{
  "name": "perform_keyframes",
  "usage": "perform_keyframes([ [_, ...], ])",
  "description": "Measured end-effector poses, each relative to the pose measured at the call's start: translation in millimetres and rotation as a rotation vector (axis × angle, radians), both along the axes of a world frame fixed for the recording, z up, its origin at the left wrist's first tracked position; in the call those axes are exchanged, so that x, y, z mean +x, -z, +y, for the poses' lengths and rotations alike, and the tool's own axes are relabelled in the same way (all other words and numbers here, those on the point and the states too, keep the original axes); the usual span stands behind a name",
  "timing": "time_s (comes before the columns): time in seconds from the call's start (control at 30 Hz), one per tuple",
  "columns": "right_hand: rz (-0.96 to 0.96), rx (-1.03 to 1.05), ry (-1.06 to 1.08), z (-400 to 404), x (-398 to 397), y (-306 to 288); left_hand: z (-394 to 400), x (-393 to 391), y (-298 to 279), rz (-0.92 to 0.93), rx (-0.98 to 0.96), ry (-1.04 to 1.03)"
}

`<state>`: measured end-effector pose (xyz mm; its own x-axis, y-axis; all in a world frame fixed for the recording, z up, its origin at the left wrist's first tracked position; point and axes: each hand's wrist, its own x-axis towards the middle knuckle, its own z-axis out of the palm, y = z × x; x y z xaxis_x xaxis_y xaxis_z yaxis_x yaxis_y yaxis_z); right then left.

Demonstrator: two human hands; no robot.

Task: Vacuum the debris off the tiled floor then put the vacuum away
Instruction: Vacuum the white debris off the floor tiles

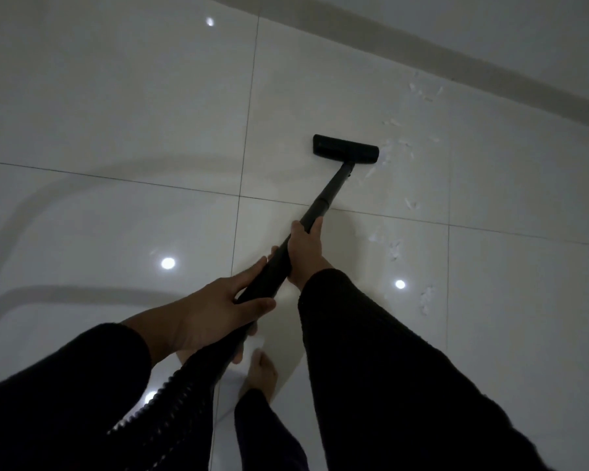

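Note:
A black vacuum wand runs from my hands out to a flat black floor head resting on the glossy white tiled floor. My right hand grips the wand further down its length. My left hand holds the wand's upper end, where the ribbed black hose begins. Several small white scraps of debris lie just right of the floor head, and more debris trails toward me along the right side.
A wall with a pale skirting board runs diagonally across the top right. My bare foot stands on the tiles under the wand. Ceiling lights reflect as bright spots on the floor.

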<state>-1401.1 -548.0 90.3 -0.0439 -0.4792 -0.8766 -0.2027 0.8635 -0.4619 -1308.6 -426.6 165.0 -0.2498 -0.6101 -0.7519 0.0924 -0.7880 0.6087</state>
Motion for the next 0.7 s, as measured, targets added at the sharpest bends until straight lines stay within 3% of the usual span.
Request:
perform_keyframes([
  [0.37, -0.030, -0.002, -0.052, 37.8, -62.8, -3.8, 42.9, -69.6, -1.7, -0.140, -0.020, 0.005],
  [0.7, -0.052, 0.025, -0.059, 67.1, -91.5, -5.0, 71.0, -99.6, -6.3, -0.135, 0.012, -0.009],
])
